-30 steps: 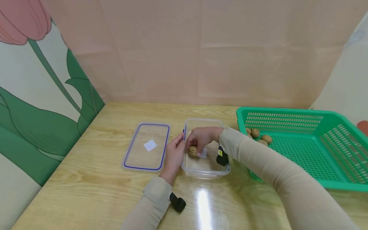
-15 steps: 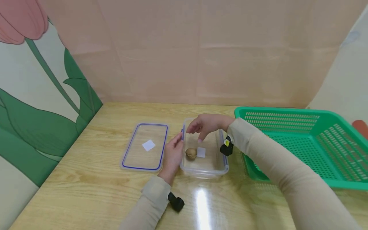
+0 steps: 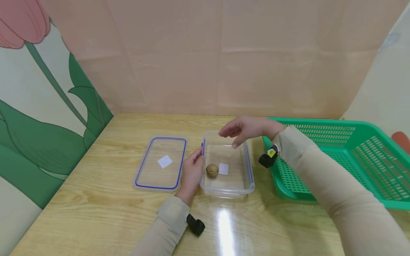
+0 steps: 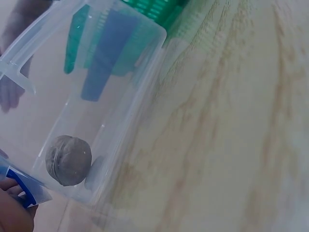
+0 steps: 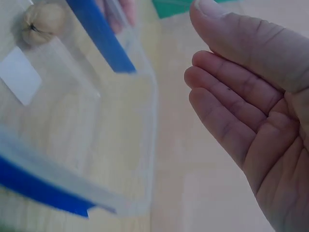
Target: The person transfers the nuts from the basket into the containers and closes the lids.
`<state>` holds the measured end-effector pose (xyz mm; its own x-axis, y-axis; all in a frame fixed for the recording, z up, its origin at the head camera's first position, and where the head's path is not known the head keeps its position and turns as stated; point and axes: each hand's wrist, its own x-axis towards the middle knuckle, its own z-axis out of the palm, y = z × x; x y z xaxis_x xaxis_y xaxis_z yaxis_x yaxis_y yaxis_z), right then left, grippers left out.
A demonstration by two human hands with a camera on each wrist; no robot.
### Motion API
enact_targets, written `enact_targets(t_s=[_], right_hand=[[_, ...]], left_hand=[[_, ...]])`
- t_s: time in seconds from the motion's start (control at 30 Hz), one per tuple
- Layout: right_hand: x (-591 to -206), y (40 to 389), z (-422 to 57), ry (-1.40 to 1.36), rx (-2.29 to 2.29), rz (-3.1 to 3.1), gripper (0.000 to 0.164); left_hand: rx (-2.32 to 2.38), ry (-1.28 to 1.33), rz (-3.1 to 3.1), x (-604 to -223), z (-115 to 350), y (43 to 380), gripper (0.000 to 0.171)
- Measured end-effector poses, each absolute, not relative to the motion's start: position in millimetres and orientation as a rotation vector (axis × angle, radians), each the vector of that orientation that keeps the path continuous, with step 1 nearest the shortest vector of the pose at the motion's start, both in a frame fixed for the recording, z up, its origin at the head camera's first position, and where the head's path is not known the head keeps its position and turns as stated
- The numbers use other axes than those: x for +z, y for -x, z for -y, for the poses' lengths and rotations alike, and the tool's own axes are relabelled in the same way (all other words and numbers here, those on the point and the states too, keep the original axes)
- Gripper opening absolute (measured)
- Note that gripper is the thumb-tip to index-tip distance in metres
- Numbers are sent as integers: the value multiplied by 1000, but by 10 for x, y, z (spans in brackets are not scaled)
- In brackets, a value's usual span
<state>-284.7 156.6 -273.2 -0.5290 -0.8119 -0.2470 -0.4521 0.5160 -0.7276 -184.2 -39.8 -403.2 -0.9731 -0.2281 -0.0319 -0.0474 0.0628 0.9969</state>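
Observation:
A clear plastic food container (image 3: pixel 228 191) with blue-edged side flaps sits uncovered on the table. One walnut (image 3: pixel 212 171) lies inside at its near left, beside a small white paper square (image 3: pixel 223 169). My left hand (image 3: pixel 192 173) holds the container's left side, and in the left wrist view its fingers (image 4: pixel 14 212) are around the blue flap. Above the container's far right part hovers my right hand (image 3: pixel 248 128), holding nothing. The right wrist view shows that hand's bent, relaxed fingers (image 5: pixel 222 96) and its thumb, apart from the container wall.
Left of the container lies its clear lid (image 3: pixel 160 179) with a blue seal and a white square on it. A large green basket (image 3: pixel 323 122) stands at the right, partly covered by my right forearm. A wall hanging rises behind the table (image 3: pixel 96 213).
My right hand has let go of the walnut inside the container, lifted out and moved right toward the basket. The left hand has stayed at the container's side.

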Motion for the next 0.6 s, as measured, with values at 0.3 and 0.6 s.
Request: enact_targets(t_s=[0.3,0.6], right_hand=[[-2632,2796,-2113,966,-972,-2259,58],[-2668,2642,-2575,893,-1018,-2369,55]], left_hand=[[-2049,-296,2189,-4040,373,1824,37],[-2078,-277,2152,-4026,361,1783,37]])
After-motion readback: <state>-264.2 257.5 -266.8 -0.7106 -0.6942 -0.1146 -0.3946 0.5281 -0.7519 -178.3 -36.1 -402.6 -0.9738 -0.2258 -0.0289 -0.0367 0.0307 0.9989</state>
